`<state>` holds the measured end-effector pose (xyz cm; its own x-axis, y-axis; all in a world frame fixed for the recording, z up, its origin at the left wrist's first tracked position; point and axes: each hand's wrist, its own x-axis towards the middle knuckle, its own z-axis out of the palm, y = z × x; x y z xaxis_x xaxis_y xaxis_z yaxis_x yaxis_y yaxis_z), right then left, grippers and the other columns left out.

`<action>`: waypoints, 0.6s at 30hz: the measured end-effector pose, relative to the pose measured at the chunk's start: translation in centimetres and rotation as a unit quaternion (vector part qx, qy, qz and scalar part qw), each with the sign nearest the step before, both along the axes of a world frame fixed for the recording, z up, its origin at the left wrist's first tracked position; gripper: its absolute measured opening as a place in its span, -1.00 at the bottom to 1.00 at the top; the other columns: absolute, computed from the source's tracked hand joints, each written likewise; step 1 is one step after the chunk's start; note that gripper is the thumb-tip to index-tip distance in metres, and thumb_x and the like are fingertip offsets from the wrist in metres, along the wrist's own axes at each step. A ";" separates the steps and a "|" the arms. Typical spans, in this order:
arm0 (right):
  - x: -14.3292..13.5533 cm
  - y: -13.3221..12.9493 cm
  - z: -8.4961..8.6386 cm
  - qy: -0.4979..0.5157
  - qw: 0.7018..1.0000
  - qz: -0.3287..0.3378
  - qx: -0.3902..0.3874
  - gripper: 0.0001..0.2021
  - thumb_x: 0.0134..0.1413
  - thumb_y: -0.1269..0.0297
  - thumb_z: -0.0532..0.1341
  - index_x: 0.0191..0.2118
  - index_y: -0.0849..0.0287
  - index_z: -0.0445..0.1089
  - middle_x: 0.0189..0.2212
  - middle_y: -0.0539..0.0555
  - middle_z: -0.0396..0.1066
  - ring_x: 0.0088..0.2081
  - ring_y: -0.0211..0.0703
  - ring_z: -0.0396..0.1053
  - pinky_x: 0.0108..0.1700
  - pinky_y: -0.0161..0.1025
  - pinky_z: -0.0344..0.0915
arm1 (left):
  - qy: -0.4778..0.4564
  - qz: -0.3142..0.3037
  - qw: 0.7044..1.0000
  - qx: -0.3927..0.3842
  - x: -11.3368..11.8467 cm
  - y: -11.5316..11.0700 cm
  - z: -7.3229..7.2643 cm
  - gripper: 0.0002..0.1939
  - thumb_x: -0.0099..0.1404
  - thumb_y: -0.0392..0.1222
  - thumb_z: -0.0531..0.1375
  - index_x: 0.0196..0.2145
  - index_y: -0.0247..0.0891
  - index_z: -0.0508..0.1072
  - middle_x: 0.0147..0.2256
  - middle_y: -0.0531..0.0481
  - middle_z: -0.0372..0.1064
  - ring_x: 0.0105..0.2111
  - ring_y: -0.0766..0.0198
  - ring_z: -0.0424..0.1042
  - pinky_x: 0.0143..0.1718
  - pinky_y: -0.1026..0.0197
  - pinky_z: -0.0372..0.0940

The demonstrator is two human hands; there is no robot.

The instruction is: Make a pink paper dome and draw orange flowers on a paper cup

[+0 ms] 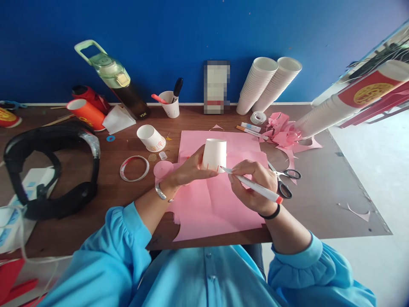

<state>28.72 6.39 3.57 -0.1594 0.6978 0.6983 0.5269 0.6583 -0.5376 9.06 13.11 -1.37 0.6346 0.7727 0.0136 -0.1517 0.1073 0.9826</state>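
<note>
A white paper cup (214,152), turned bottom up, is in my left hand (191,166), whose fingers close around its left side and lower edge. Short orange-red strokes mark the cup near its rim. My right hand (255,183) grips a white marker pen (255,186) with a red end, and its tip meets or nearly meets the cup beside the strokes. Beneath both hands lie sheets of pink paper (211,213). Scissors (284,178) with black handles rest by my right hand. Left of my left wrist lies a pink paper disc (162,169).
Tall stacks of paper cups (257,85) stand at the back right, near pink paper scraps (283,130). A decorated cup (151,138), a tape roll (134,168), a pen cup (170,105) and a bottle (128,94) are to the left. A black headband-like object (32,140) lies far left.
</note>
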 end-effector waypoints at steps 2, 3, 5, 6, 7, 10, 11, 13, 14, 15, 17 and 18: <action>0.0 0.1 0.0 -0.011 1.000 -0.006 0.001 -0.85 0.08 0.48 0.25 -0.32 0.08 0.31 -0.53 -0.03 0.50 -0.53 -0.20 0.50 -0.52 -0.32 0.35 | 0.006 0.005 1.000 -0.003 0.0 -0.1 0.3 -0.32 0.10 -0.06 0.47 0.14 -0.09 0.38 0.04 -0.10 0.38 0.08 -0.04 0.36 0.05 -0.05 0.33; 0.0 0.2 0.0 -0.013 1.000 -0.006 0.001 -0.85 0.08 0.48 0.25 -0.33 0.08 0.30 -0.53 -0.03 0.49 -0.53 -0.20 0.50 -0.52 -0.32 0.35 | 0.007 0.007 1.000 -0.006 0.1 -0.1 0.4 -0.33 0.10 -0.06 0.47 0.13 -0.09 0.38 0.03 -0.09 0.38 0.08 -0.04 0.36 0.05 -0.06 0.33; 0.0 0.3 -0.1 -0.015 1.000 -0.001 -0.001 -0.86 0.08 0.47 0.24 -0.33 0.08 0.30 -0.53 -0.03 0.49 -0.53 -0.20 0.50 -0.52 -0.33 0.35 | 0.009 0.007 1.000 -0.009 0.1 -0.1 0.5 -0.34 0.09 -0.06 0.47 0.11 -0.09 0.38 0.01 -0.08 0.38 0.08 -0.04 0.35 0.06 -0.07 0.33; 0.0 0.3 -0.1 -0.016 1.000 0.002 -0.002 -0.86 0.08 0.47 0.24 -0.33 0.08 0.30 -0.53 -0.03 0.49 -0.52 -0.20 0.50 -0.52 -0.33 0.35 | 0.009 0.005 1.000 -0.009 0.1 0.0 0.5 -0.35 0.09 -0.06 0.47 0.11 -0.09 0.38 0.01 -0.08 0.37 0.08 -0.03 0.35 0.06 -0.07 0.33; 0.0 0.3 -0.1 -0.017 1.000 0.004 -0.002 -0.86 0.08 0.47 0.24 -0.33 0.07 0.30 -0.53 -0.03 0.49 -0.52 -0.21 0.50 -0.52 -0.33 0.35 | 0.008 0.004 1.000 -0.008 0.1 0.0 0.5 -0.35 0.08 -0.06 0.47 0.10 -0.09 0.39 0.01 -0.07 0.37 0.07 -0.03 0.36 0.05 -0.07 0.33; 0.0 0.3 -0.1 -0.020 1.000 0.002 -0.002 -0.86 0.07 0.47 0.24 -0.33 0.07 0.30 -0.53 -0.04 0.49 -0.52 -0.20 0.50 -0.52 -0.33 0.35 | 0.006 0.002 1.000 -0.005 0.1 0.0 0.3 -0.35 0.08 -0.05 0.47 0.10 -0.09 0.38 0.01 -0.08 0.37 0.06 -0.03 0.36 0.04 -0.07 0.33; 0.0 0.3 -0.1 -0.021 1.000 0.001 -0.001 -0.85 0.07 0.48 0.24 -0.33 0.07 0.30 -0.53 -0.04 0.49 -0.52 -0.20 0.50 -0.52 -0.33 0.35 | 0.007 0.003 1.000 -0.005 0.1 0.0 0.3 -0.35 0.09 -0.05 0.47 0.11 -0.09 0.38 0.02 -0.09 0.37 0.07 -0.03 0.36 0.05 -0.07 0.33; 0.0 0.3 -0.1 -0.021 1.000 0.000 0.000 -0.85 0.07 0.48 0.24 -0.33 0.07 0.30 -0.53 -0.04 0.49 -0.53 -0.21 0.50 -0.53 -0.33 0.34 | 0.010 0.002 1.000 -0.006 0.1 0.0 0.3 -0.34 0.10 -0.05 0.47 0.12 -0.10 0.37 0.03 -0.11 0.37 0.07 -0.03 0.36 0.05 -0.07 0.32; 0.0 0.3 -0.1 -0.021 1.000 0.000 0.001 -0.85 0.07 0.48 0.24 -0.33 0.07 0.30 -0.53 -0.04 0.48 -0.53 -0.21 0.49 -0.53 -0.33 0.34 | 0.012 0.003 1.000 -0.007 0.1 0.0 0.3 -0.34 0.10 -0.05 0.47 0.12 -0.11 0.37 0.04 -0.12 0.37 0.08 -0.03 0.36 0.05 -0.07 0.32; 0.0 0.3 -0.1 -0.020 1.000 0.001 0.002 -0.85 0.08 0.48 0.24 -0.33 0.07 0.30 -0.53 -0.04 0.48 -0.53 -0.21 0.49 -0.53 -0.33 0.34 | 0.013 0.004 1.000 -0.007 0.0 0.0 0.3 -0.34 0.10 -0.05 0.47 0.12 -0.11 0.37 0.05 -0.13 0.36 0.08 -0.03 0.36 0.06 -0.07 0.32; 0.0 0.3 -0.2 -0.019 1.000 0.003 0.004 -0.84 0.08 0.49 0.24 -0.32 0.07 0.29 -0.53 -0.03 0.48 -0.53 -0.21 0.49 -0.53 -0.33 0.33 | 0.017 0.005 1.000 -0.006 0.0 -0.1 0.3 -0.33 0.10 -0.05 0.47 0.13 -0.12 0.37 0.06 -0.14 0.36 0.09 -0.05 0.35 0.06 -0.07 0.31; 0.0 0.3 -0.2 -0.018 1.000 0.003 0.004 -0.84 0.08 0.49 0.24 -0.32 0.08 0.29 -0.53 -0.03 0.48 -0.53 -0.21 0.49 -0.53 -0.33 0.34 | 0.019 0.006 1.000 -0.004 0.0 -0.1 0.3 -0.32 0.10 -0.04 0.47 0.13 -0.12 0.36 0.07 -0.14 0.36 0.10 -0.05 0.35 0.06 -0.07 0.31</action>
